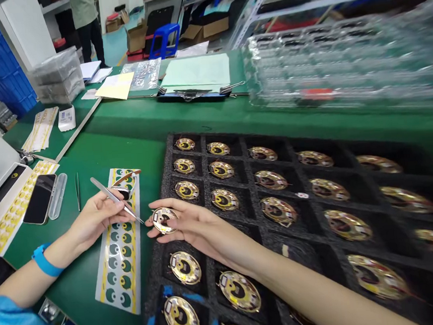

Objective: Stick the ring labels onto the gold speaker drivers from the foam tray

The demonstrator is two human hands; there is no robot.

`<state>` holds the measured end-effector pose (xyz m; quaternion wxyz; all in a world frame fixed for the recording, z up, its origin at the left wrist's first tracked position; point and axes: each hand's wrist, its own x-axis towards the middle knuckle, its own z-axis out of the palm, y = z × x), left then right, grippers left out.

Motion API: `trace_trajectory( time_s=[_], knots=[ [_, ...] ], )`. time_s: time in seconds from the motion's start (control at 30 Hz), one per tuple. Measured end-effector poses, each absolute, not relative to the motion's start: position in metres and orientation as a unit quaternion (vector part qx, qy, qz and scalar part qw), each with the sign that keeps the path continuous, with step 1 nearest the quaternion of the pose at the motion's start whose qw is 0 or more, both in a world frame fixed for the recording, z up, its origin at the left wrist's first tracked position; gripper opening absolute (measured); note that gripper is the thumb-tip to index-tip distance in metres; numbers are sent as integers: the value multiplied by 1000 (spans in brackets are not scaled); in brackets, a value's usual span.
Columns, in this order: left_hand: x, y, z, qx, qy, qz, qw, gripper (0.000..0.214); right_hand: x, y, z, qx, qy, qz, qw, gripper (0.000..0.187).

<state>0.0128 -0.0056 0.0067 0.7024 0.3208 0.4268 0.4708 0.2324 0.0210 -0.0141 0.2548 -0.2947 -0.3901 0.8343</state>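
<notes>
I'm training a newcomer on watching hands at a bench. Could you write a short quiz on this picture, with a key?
1. What is held in the left hand, and what in the right hand?
2. True or false: a blue wristband is worn on the right wrist.
3. As pictured, where does the yellow-edged sheet lie relative to the black foam tray? A) to its left; B) to its right; C) on top of it.

Key:
1. Left: tweezers; right: a round gold-coloured part.
2. False; the blue wristband is worn on the left.
3. A.
</notes>
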Motion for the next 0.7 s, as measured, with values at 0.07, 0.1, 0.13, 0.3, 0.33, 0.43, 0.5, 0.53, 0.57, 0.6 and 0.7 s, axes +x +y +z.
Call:
trace_trajectory(
  time_s=[0.07,0.1,0.13,0.3,0.33,0.43,0.5,0.53,0.57,0.6,0.7],
  knots=[
    [15,-10,5,338,430,471,692,31,233,21,-14,-297,-391,832,257,37],
    [16,-12,5,350,434,472,683,30,234,20,-14,-297,-394,830,259,37],
    [17,-13,5,363,437,473,673,29,234,20,-13,-293,-401,829,258,37],
    [17,-15,7,414,432,485,637,20,234,17,-13,-275,-453,811,248,34],
    [16,-15,8,423,428,491,629,20,233,17,-14,-277,-458,807,249,33],
    [12,-14,11,454,430,503,596,17,233,16,-14,-285,-459,801,257,31],
    [9,-13,13,472,452,501,568,15,234,16,-14,-290,-453,801,263,29],
    [8,-11,14,482,466,492,555,15,234,17,-13,-292,-450,802,264,28],
    [6,-9,14,493,481,477,546,15,234,17,-13,-294,-446,803,265,28],
    [4,-7,14,505,494,456,542,16,235,17,-12,-296,-444,803,266,28],
    [-4,1,11,523,512,399,553,20,235,17,-11,-308,-444,800,260,31]
  ],
)
